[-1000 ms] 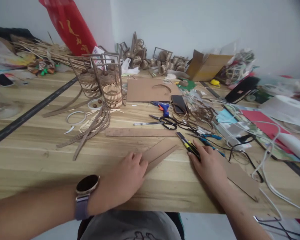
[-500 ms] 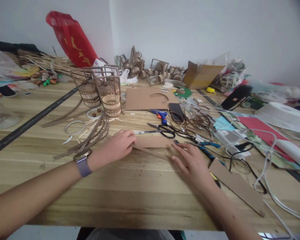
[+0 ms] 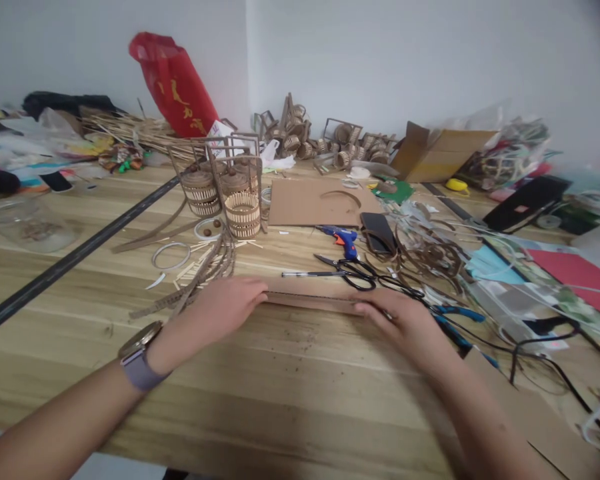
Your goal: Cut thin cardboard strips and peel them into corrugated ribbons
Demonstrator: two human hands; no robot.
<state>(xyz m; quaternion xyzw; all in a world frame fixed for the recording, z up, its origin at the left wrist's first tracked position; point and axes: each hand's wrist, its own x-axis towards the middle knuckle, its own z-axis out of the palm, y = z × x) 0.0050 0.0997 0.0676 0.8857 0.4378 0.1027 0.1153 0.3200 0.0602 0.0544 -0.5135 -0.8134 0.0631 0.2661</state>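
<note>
A thin brown strip is stretched level between my two hands, over a piece of brown cardboard. The fingers of my left hand pinch its left end. My right hand pinches the other end between thumb and fingers. Just beyond the cardboard lie a pen and black-handled scissors. A blue glue gun rests behind them, beside a dark phone. Curved brown strips lie beyond my left hand.
Small slatted baskets with tall handles stand at the back left. A large cardboard sheet lies behind the glue gun. Tangled brown strips, blue-handled pliers and a black cable are on the right. An open box stands farther back.
The strip, slanted before, is now level and taut between both hands. My right hand has closed on its right end. The view has shifted, so the table items sit farther right.
</note>
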